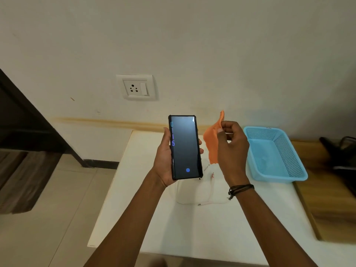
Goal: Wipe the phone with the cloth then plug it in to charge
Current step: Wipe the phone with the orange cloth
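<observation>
My left hand (pixel 163 160) grips a black phone (pixel 185 149) upright above the white table (pixel 192 228), screen toward me and lit with a clock and a blue fingerprint icon. Just to the right of the phone, my right hand (pixel 232 149) pinches an orange cloth (pixel 212 139) that hangs down from thumb and fingers, apart from the phone. A white charging cable (pixel 204 203) lies looped on the table below the hands, with its charger partly hidden behind the phone. A wall socket (pixel 135 87) with a switch sits on the wall above the table.
A light blue perforated basket (pixel 289 170) stands at the table's right side. A wooden surface (pixel 331 209) with dark objects lies further right. Dark wooden furniture (pixel 23 132) and tiled floor are to the left.
</observation>
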